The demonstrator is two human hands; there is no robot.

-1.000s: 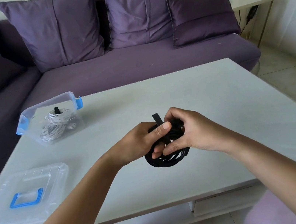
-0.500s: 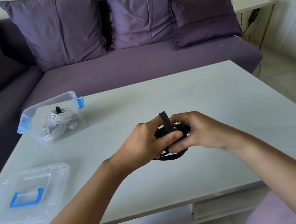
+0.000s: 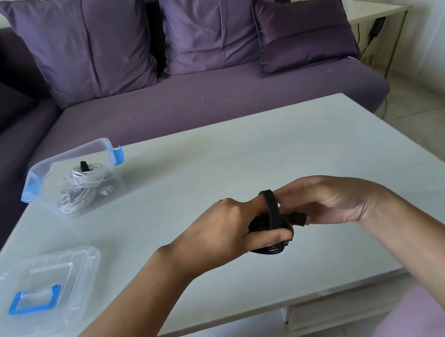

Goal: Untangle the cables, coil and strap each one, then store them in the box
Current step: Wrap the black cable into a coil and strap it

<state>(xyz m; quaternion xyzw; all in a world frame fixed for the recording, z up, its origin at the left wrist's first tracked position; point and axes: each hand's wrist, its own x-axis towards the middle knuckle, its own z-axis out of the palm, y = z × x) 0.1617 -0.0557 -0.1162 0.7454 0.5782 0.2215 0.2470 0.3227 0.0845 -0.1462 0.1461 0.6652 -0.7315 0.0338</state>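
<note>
View from the head camera. Both hands meet above the middle of the white counter (image 3: 243, 159), closer to its near edge than to its far edge. The left hand (image 3: 225, 232) grips a coiled black cable (image 3: 270, 249), its fingers curled over the top of the coil and its thumb pressed along the underside. A black strap (image 3: 273, 210) rises in a loop over the coil and passes down across it. The right hand (image 3: 328, 201) pinches this strap, with its fingertips at the top of the loop beside the left hand's knuckles and its thumb lower, near a cable end that sticks out of the bundle (the exact contact under the thumb is hidden). The coil is held in the air, clear of the counter surface.

Toward the far left corner stands a clear box (image 3: 67, 155) with blue latches, uncovered. Inside it lies a coiled white cable (image 3: 84, 184) bound by a small dark strap (image 3: 84, 165). The box's clear lid (image 3: 65, 269), with a blue handle (image 3: 33, 300), lies flat at the near left corner, well apart from the box.

Beyond the far edge stands a purple sofa (image 3: 204, 98) carrying purple cushions (image 3: 84, 41).
</note>
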